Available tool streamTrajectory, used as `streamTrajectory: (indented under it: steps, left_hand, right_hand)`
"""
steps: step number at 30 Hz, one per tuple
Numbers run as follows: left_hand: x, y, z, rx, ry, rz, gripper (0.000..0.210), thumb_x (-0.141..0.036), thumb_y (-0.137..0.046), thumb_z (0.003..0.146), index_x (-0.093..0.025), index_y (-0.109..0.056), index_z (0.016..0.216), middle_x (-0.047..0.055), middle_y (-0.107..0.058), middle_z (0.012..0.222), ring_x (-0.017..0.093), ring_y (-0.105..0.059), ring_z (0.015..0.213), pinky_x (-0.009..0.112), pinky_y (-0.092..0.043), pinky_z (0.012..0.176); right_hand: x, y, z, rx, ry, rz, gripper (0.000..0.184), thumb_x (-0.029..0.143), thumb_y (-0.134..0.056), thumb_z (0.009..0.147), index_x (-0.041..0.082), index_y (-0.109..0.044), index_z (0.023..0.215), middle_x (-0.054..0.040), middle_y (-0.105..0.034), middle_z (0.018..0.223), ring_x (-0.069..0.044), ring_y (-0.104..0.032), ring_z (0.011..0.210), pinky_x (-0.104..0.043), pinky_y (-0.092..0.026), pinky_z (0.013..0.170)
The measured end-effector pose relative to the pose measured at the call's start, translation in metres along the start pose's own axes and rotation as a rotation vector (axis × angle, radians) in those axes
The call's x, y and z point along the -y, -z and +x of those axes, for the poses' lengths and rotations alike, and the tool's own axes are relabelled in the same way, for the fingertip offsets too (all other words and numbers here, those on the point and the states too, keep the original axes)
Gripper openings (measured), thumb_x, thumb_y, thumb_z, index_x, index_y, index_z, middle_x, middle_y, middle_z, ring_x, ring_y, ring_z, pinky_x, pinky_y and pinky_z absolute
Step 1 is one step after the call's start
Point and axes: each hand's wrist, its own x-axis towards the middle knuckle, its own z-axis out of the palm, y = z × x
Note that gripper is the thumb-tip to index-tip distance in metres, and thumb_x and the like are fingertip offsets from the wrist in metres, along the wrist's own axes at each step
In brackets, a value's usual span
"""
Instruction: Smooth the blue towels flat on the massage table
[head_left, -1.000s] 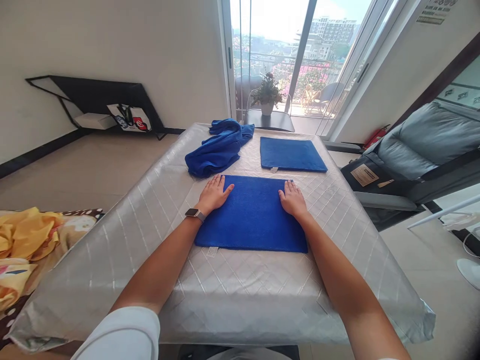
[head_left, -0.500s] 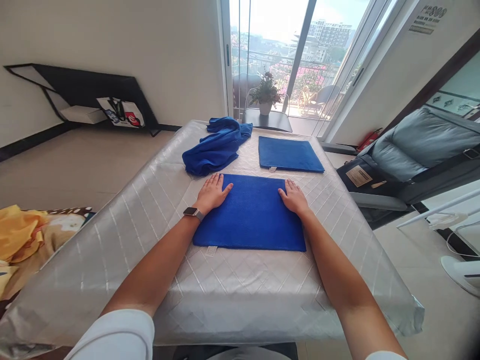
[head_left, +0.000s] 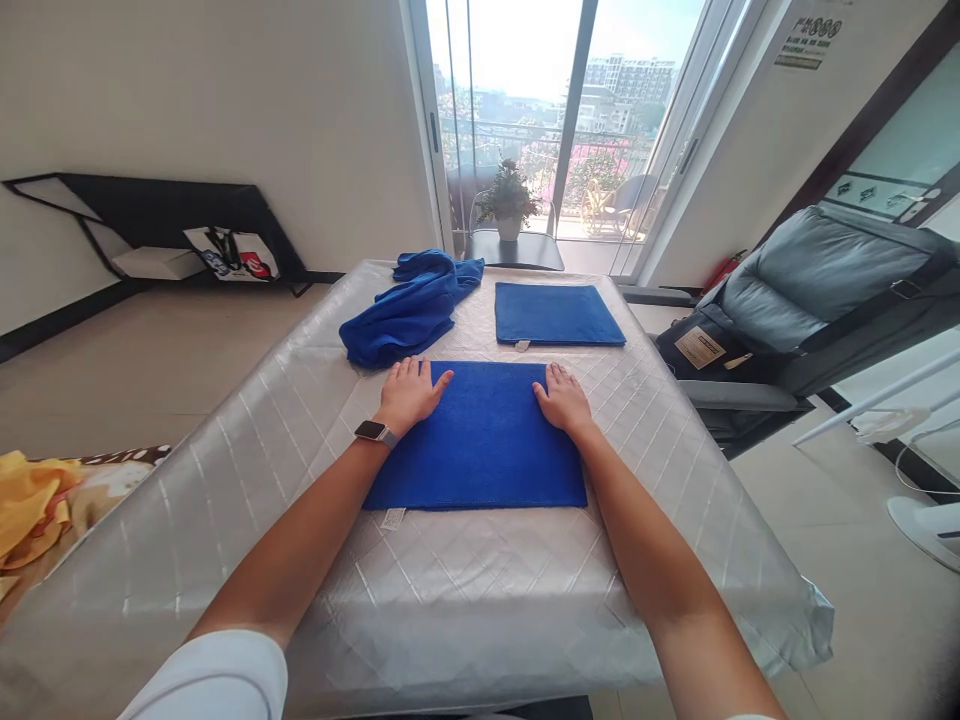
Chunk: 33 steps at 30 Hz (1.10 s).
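We lean over the table (head_left: 450,590) with both arms stretched toward its far side, forearms slanting inward. Our left hand (head_left: 409,393), with a watch (head_left: 375,432) at its wrist, is laid flat at the far left corner of a folded blue cloth (head_left: 480,450). Our right hand (head_left: 564,397) lies flat at the far right corner. On both, the fingers are extended toward the far edge, only slightly parted, and the thumbs stand out toward each other; neither hand pinches anything.

The folded cloth lies flat on the near half of the table, between our forearms. Its long axis appears to run left to right, roughly in line with the table's near edge. A white label (head_left: 393,519) sticks out from its near edge, close to the left end.

Beyond it, we see a second folded cloth (head_left: 559,315) on the far right, also lying lengthwise left to right, and a crumpled blue cloth (head_left: 401,315) on the far left.
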Motion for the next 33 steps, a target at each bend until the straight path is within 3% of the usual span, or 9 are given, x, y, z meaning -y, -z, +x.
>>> streamTrajectory:
  steps: [5,8,10,12,17,27,30,33]
  left_hand:
    - [-0.106,0.008,0.006,0.007,-0.367,-0.173,0.076,-0.06,-0.017,0.106,-0.008,-0.046,0.153,0.018,-0.048,0.158,0.028,-0.041,0.149,0.041,-0.027,0.124]
    - [-0.166,0.003,0.013,0.007,-0.497,-0.269,0.069,-0.055,-0.018,0.108,-0.011,-0.044,0.155,0.015,-0.046,0.16,0.026,-0.039,0.15,0.041,-0.026,0.125]
    - [-0.186,-0.002,0.018,0.02,-0.539,-0.294,0.064,-0.05,-0.017,0.109,-0.013,-0.043,0.156,0.014,-0.042,0.162,0.026,-0.035,0.152,0.042,-0.025,0.125]
    - [-0.189,-0.007,0.02,0.056,-0.505,-0.317,0.065,-0.048,-0.014,0.109,-0.013,-0.039,0.158,0.013,-0.039,0.164,0.024,-0.032,0.154,0.042,-0.023,0.126]
    - [-0.144,-0.015,0.018,0.12,-0.37,-0.296,0.076,-0.059,-0.01,0.106,-0.012,-0.032,0.161,0.012,-0.03,0.168,0.023,-0.022,0.157,0.042,-0.015,0.129]
    - [0.018,-0.024,0.003,0.126,-0.093,-0.155,0.085,-0.065,-0.011,0.103,-0.005,-0.027,0.162,0.019,-0.025,0.169,0.03,-0.019,0.158,0.048,-0.017,0.128]
    - [0.036,-0.025,-0.002,0.133,-0.062,-0.163,0.085,-0.066,-0.013,0.103,-0.005,-0.025,0.162,0.02,-0.022,0.169,0.03,-0.018,0.158,0.047,-0.019,0.127]
    - [0.035,-0.024,-0.004,0.142,-0.05,-0.173,0.088,-0.067,-0.013,0.103,-0.003,-0.025,0.162,0.02,-0.02,0.17,0.031,-0.016,0.159,0.045,-0.016,0.128]
  right_hand:
    - [-0.001,-0.002,-0.001,-0.018,0.012,0.006,0.07,0.047,-0.019,0.108,0.005,-0.023,0.163,-0.012,-0.02,0.172,-0.022,-0.016,0.159,-0.037,-0.011,0.129]
    - [-0.005,-0.003,-0.002,-0.009,0.045,-0.035,0.065,0.038,-0.025,0.107,0.008,-0.023,0.164,-0.0104,-0.02,0.172,-0.022,-0.015,0.159,-0.037,-0.011,0.129]
    - [-0.007,-0.003,-0.002,-0.007,0.063,-0.056,0.064,0.033,-0.03,0.105,0.01,-0.022,0.165,-0.0096,-0.02,0.172,-0.022,-0.015,0.159,-0.036,-0.012,0.128]
    - [-0.007,-0.003,-0.003,-0.015,0.062,-0.053,0.064,0.032,-0.03,0.105,0.01,-0.022,0.165,-0.0102,-0.02,0.172,-0.022,-0.016,0.159,-0.037,-0.014,0.128]
    - [-0.002,-0.001,-0.002,-0.02,0.024,-0.009,0.066,0.043,-0.021,0.108,0.006,-0.024,0.163,-0.0123,-0.022,0.171,-0.022,-0.017,0.159,-0.038,-0.013,0.128]
    - [-0.003,-0.002,0.002,-0.007,0.007,0.0,0.069,0.047,-0.021,0.108,0.006,-0.023,0.164,-0.0112,-0.019,0.172,-0.022,-0.017,0.159,-0.037,-0.011,0.129]
    - [-0.004,-0.003,0.003,-0.004,0.005,-0.018,0.069,0.047,-0.021,0.108,0.006,-0.023,0.164,-0.0115,-0.019,0.172,-0.022,-0.017,0.159,-0.037,-0.012,0.129]
    - [-0.005,-0.004,0.004,-0.006,0.002,-0.044,0.069,0.047,-0.019,0.108,0.008,-0.023,0.164,-0.0116,-0.02,0.172,-0.022,-0.017,0.159,-0.037,-0.013,0.128]
